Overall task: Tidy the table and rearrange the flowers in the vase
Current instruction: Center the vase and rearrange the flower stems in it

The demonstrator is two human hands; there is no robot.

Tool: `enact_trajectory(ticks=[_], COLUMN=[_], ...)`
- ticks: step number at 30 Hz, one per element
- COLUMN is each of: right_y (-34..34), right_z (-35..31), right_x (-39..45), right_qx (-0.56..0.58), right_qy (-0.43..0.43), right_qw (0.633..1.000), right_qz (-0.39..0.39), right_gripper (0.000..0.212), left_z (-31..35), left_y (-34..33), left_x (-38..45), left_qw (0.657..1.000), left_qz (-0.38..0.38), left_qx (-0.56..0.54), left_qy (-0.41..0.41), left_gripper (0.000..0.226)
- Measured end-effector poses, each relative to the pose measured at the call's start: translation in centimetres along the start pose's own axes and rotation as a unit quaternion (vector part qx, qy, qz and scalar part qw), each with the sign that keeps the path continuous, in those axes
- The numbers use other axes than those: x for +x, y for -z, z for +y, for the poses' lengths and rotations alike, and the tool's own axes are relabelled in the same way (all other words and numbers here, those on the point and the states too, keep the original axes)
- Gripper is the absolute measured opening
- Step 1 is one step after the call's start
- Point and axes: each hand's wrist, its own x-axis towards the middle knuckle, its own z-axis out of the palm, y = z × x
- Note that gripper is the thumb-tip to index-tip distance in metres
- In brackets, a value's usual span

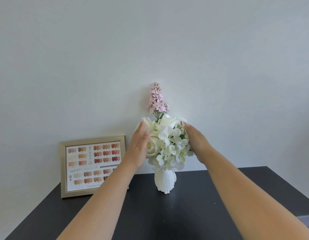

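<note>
Two open hands are being pressed against the white flowers [167,142] in the vase [165,181] on the worktop [202,205]: left hand [139,149] flat left of the vase, right hand [196,142] cupped right; nothing is being gripped.

hands: 2, left hand [139,146] and right hand [196,142] cupping the bouquet from either side | vase [165,181]: 1, below the hands | pink flower spike [157,99]: 1, above them | white flower cluster [167,142]: 1, between the palms | picture frame [92,166]: 1, left of the left hand | table [202,205]: 1
</note>
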Motion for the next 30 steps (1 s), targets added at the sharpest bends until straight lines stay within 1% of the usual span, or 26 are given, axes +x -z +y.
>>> enact_trajectory(ticks=[2,3,4,5,7,8,9,11,13,17,21,24,30], right_y=[0.5,0.7,0.9,1.0,0.6,0.2,-0.2,-1.3,-2.2,-2.9,-2.7,-2.5,-2.1], right_z=[0.5,1.0,1.7,2.3,3.5,4.0,4.4,5.0,5.3,5.9,6.0,5.7,4.7], right_x=[-0.3,-0.6,-1.1,-2.0,-4.2,-5.2,-6.0,-6.8,-7.3,-7.7,-8.0,-8.3,-8.9], right_qx=[0.043,0.071,0.088,0.080,-0.006,-0.065,-0.123,-0.209,-0.245,-0.266,-0.261,-0.265,-0.256], right_qy=[-0.008,0.000,0.027,0.073,0.207,0.276,0.332,0.393,0.399,0.326,0.326,0.311,0.325], right_qw=[0.998,0.994,0.989,0.982,0.952,0.930,0.907,0.875,0.869,0.898,0.899,0.905,0.902], right_qz=[0.047,0.080,0.116,0.156,0.226,0.235,0.229,0.192,0.159,0.127,0.134,0.122,0.125], right_gripper=[0.049,0.047,0.043,0.040,0.040,0.040,0.041,0.043,0.047,0.049,0.050,0.049,0.048], left_z=[-0.3,-0.6,-0.9,-1.3,-1.9,-2.1,-2.3,-2.5,-2.6,-2.8,-3.2,-3.3,-3.3], left_y=[0.3,0.4,0.5,0.6,0.4,0.3,0.1,-0.5,-1.0,-1.1,-0.6,-0.6,-0.7], left_x=[-0.6,-1.0,-1.5,-1.9,-2.9,-3.4,-3.9,-4.7,-5.1,-5.2,-5.3,-5.5,-5.7], left_qw=[0.999,0.998,0.997,0.995,0.993,0.993,0.995,0.994,0.988,0.986,0.986,0.988,0.990], left_qz=[0.022,0.034,0.045,0.055,0.065,0.064,0.064,0.068,0.069,0.031,0.039,0.042,0.052], left_qx=[-0.026,-0.045,-0.064,-0.080,-0.102,-0.098,-0.076,0.000,0.068,0.116,0.116,0.108,0.097], left_qy=[0.007,0.013,0.018,0.020,0.014,-0.003,-0.030,-0.088,-0.121,-0.116,-0.114,-0.102,-0.093], left_gripper=[0.069,0.071,0.073,0.075,0.073,0.069,0.063,0.057,0.056,0.056,0.058,0.060,0.060])
